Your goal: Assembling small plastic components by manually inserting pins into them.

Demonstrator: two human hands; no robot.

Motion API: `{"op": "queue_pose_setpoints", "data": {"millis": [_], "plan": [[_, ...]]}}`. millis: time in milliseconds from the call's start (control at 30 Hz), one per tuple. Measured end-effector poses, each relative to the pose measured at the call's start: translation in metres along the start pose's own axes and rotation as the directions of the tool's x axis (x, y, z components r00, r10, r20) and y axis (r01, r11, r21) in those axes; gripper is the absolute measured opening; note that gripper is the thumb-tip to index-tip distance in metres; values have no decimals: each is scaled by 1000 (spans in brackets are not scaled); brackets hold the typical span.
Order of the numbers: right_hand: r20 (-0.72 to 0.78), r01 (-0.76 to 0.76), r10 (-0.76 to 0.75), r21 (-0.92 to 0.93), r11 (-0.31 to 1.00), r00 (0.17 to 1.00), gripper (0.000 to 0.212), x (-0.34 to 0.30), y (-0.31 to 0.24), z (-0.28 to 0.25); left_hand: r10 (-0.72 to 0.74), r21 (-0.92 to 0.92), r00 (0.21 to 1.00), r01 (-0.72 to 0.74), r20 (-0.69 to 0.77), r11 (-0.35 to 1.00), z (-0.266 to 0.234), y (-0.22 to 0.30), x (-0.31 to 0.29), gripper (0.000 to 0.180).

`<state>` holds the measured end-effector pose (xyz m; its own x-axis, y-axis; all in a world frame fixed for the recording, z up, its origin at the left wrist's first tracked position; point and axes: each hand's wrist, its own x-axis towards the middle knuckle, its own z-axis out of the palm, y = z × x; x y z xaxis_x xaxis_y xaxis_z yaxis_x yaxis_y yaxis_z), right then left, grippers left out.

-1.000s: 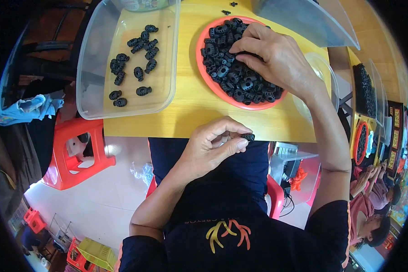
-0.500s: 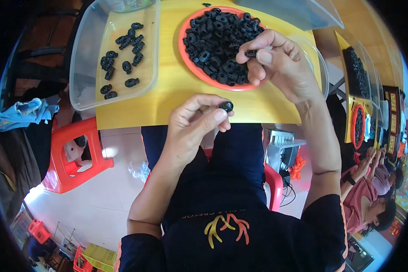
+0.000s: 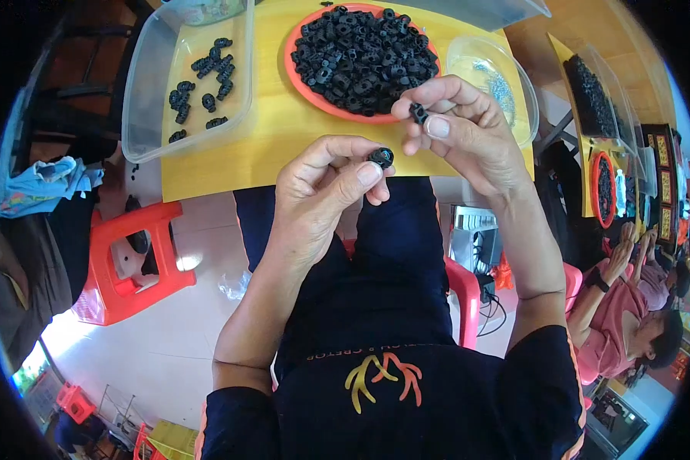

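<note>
Over the near edge of the table, my left hand (image 3: 322,184) is closed, pinching a black cord-lock barrel (image 3: 382,158) between thumb and fingers. Its round open end faces up, with a small shiny bit showing inside. My right hand (image 3: 471,126) is also closed, on a smaller black cord-lock piece (image 3: 418,113), held tilted a little above and right of the barrel. The two pieces are apart. Just beyond my right fingertips is a red plate (image 3: 293,69) heaped with loose black cord-lock parts (image 3: 364,57).
At the left of the yellow tabletop (image 3: 276,146), a clear plastic bin (image 3: 245,100) holds several cord locks. Right of the plate, a clear round tub (image 3: 529,92) contains small silvery springs (image 3: 498,88). A red stool (image 3: 130,261) stands left; a co-worker (image 3: 613,337) sits far right.
The right hand's piece has turned from lying nearly flat to tilted, and that hand has come nearer the left. The barrel's opening now shows more plainly. The whole view has shifted slightly.
</note>
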<state>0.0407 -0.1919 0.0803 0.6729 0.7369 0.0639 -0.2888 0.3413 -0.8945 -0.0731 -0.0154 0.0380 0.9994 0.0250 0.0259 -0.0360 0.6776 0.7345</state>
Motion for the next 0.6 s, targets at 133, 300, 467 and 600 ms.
{"op": "queue_pose_setpoints", "data": {"millis": [133,300,467,600], "plan": [[-7,-15,15,45,999,1000,24,-7,2,1,3,34,1000,-4,7,999,4,0,-2,20],[-37,-58,63,121,991,997,24,-13,2,1,4,51,1000,-4,-5,999,6,-1,-2,20],[-103,-97,81,-160,982,991,26,-19,-8,12,-9,105,1000,11,-14,994,5,-2,-2,20],[-30,-107,103,-368,924,994,26,-20,-15,6,-9,157,1000,8,4,987,4,-2,-2,20]]}}
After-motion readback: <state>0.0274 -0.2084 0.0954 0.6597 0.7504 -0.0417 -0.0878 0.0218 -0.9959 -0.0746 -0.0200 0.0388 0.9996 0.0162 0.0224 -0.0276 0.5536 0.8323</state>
